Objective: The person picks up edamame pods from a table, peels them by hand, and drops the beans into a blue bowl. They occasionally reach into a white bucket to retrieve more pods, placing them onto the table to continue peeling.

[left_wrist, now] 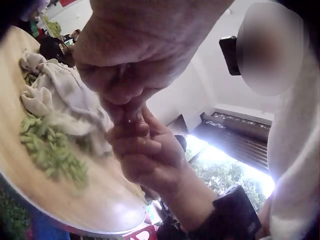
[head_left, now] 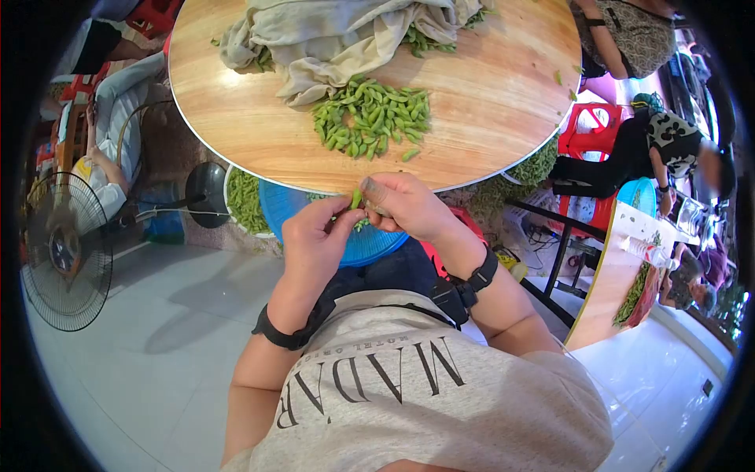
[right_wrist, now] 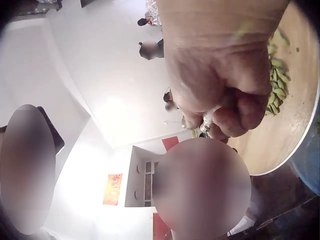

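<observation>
Over the table's near edge, my left hand (head_left: 313, 234) pinches a green edamame pod (head_left: 356, 199) between thumb and fingers. My right hand (head_left: 413, 206) meets it from the other side, fingers curled, thumb at the pod's upper end. Something greyish covers the right thumb; a small shiny piece shows among the right fingers (right_wrist: 227, 121) in the right wrist view. A blue basket (head_left: 275, 206) stands below both hands. Just beyond them, a loose pile of edamame pods (head_left: 370, 118) lies on the round wooden table (head_left: 236, 130). In the left wrist view, the hands hide the pod.
A beige cloth (head_left: 338, 39) covers more pods at the table's back. Beside the basket stands a container of pods (head_left: 245, 200). A fan (head_left: 67, 250) is at the left. To the right are a small wooden table (head_left: 602, 307), red stools (head_left: 590, 130) and seated people.
</observation>
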`<state>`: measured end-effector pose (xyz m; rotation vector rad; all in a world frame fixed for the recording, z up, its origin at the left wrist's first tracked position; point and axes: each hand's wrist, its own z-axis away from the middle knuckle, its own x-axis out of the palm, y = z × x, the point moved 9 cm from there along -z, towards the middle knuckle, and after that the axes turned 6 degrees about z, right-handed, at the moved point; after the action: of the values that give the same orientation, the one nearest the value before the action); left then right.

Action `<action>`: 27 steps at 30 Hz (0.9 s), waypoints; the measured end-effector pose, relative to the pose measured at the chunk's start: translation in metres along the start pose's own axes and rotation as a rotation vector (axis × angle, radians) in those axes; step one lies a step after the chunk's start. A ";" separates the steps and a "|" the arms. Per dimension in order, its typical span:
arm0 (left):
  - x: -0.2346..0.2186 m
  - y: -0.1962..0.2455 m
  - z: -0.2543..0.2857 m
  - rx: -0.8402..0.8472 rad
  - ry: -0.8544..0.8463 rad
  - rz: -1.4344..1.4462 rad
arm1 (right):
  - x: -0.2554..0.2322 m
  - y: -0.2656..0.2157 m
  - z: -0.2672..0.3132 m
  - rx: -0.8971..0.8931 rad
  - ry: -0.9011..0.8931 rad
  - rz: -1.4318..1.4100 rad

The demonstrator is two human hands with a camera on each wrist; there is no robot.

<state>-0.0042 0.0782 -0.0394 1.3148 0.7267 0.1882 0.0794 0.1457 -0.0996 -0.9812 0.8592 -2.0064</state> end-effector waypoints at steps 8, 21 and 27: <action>-0.010 0.013 0.004 0.063 -0.005 -0.056 | 0.010 -0.014 0.001 -0.068 0.050 0.056; -0.004 -0.063 0.016 -0.649 -0.088 0.868 | 0.034 -0.013 -0.004 -0.212 0.112 0.195; 0.002 -0.097 0.026 -0.797 -0.313 0.816 | 0.034 0.033 -0.022 -0.066 -0.033 0.232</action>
<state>-0.0138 0.0320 -0.1283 0.7634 -0.2005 0.8159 0.0561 0.1059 -0.1250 -0.9041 0.9794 -1.7713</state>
